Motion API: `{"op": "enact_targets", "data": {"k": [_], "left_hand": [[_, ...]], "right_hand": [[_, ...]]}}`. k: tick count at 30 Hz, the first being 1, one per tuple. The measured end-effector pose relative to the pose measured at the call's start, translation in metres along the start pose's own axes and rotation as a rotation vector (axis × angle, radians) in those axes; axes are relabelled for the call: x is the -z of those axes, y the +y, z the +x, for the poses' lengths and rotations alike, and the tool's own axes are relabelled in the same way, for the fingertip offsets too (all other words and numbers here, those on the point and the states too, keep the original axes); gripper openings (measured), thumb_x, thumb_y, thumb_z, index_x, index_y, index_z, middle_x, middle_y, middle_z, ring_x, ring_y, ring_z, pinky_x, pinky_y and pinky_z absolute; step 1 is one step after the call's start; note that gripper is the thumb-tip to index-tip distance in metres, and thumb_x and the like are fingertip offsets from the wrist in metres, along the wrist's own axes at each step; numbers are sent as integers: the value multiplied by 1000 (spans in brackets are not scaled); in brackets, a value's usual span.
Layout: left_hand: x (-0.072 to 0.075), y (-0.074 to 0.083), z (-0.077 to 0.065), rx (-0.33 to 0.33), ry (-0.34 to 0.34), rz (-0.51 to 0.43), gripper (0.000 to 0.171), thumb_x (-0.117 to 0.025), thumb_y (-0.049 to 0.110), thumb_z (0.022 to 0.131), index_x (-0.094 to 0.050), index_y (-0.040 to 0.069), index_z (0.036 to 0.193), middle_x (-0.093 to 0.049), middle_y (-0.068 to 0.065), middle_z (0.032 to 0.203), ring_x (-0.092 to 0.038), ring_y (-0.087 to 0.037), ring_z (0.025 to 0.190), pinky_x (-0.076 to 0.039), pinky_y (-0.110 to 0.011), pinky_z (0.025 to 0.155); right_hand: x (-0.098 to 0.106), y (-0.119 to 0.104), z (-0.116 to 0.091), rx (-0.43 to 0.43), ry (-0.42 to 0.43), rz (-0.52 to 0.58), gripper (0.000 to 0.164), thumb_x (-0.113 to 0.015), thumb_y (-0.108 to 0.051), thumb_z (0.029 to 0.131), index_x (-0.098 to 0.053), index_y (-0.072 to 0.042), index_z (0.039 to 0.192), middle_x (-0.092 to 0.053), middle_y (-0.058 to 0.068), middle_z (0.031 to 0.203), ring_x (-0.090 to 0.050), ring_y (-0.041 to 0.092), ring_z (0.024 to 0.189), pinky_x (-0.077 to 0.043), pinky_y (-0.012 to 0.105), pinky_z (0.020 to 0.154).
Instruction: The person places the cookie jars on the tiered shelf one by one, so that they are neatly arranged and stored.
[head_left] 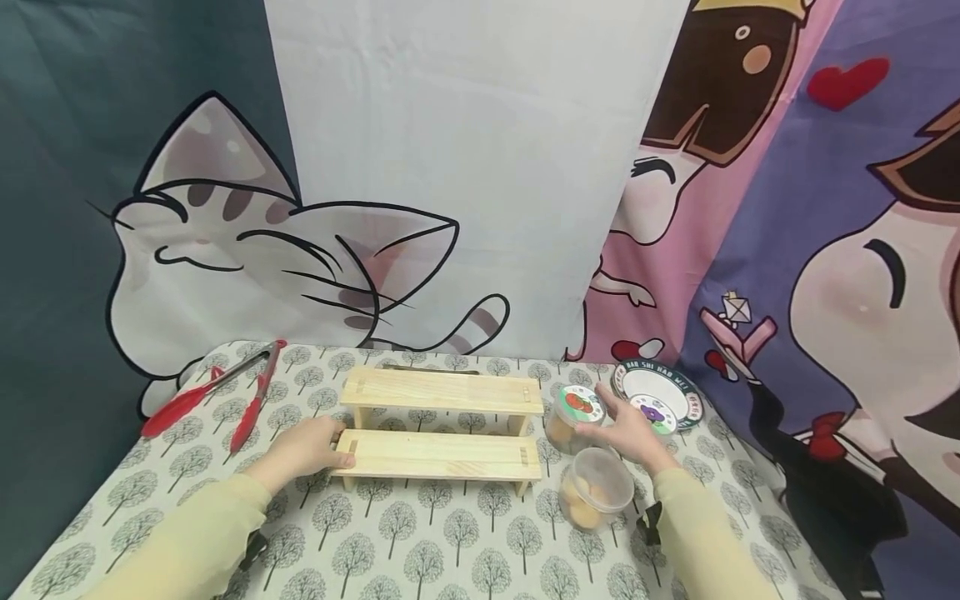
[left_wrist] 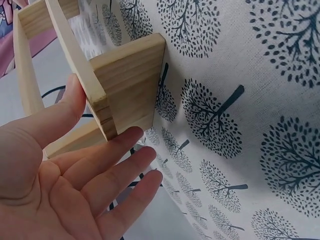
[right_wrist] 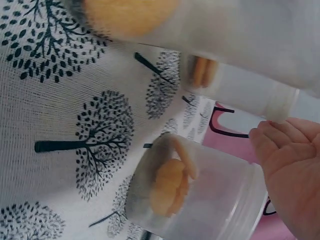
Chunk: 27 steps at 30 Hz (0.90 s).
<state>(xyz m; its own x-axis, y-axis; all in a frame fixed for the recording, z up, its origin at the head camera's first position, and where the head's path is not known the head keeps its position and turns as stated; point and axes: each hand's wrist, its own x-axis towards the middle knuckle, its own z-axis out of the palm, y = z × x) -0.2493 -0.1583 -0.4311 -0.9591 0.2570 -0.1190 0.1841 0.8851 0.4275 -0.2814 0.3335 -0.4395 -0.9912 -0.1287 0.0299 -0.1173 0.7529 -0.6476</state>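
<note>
In the head view my left hand (head_left: 307,450) is at the left end of a two-step wooden rack (head_left: 442,454). The left wrist view shows the thumb on one side of the board's end and the index finger on the other, pinching it, while the remaining fingers stretch out. My right hand (head_left: 630,429) reaches to a clear jar (head_left: 566,429) with an orange-picture lid; thumb and index finger spread at the lid's right edge. Beneath that hand is a jar with a purple-picture lid (head_left: 652,414). Nearer stands a jar with a frosted lid (head_left: 596,492) and round cookies inside.
Red-tipped tongs (head_left: 255,392) lie spread at the table's back left. A dark-rimmed plate (head_left: 686,392) sits at the back right, partly behind the purple-lidded jar. A tree-print cloth (head_left: 420,558) covers the table, and printed curtains (head_left: 480,167) hang behind it.
</note>
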Motion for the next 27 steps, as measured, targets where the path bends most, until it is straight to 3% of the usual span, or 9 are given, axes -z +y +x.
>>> {"op": "enact_targets", "data": {"k": [7, 17, 27], "left_hand": [[1, -1, 1, 13, 2, -29, 47, -82, 28, 71, -67, -4, 102, -69, -9, 89, -62, -23, 78, -49, -47, 72], [1, -4, 6, 8, -54, -70, 38, -82, 27, 71, -68, 0, 95, -66, -3, 82, -56, -16, 71, -48, -40, 69], [4, -5, 7, 7, -86, -92, 45, -80, 27, 73, -66, -4, 104, -69, -13, 96, -63, -27, 86, -49, -50, 80]], "right_hand": [[-7, 4, 7, -55, 19, 0, 106, -76, -55, 71, -22, -9, 151, -29, 16, 153, -38, 39, 133, -32, 52, 106], [-10, 4, 10, -101, 40, 16, 105, -78, -54, 70, -28, -5, 148, -50, 22, 136, -54, 31, 117, -39, 49, 102], [-5, 0, 8, -117, 64, 122, 100, -78, -49, 73, -29, -6, 148, -54, 17, 133, -56, 25, 113, -47, 39, 95]]}}
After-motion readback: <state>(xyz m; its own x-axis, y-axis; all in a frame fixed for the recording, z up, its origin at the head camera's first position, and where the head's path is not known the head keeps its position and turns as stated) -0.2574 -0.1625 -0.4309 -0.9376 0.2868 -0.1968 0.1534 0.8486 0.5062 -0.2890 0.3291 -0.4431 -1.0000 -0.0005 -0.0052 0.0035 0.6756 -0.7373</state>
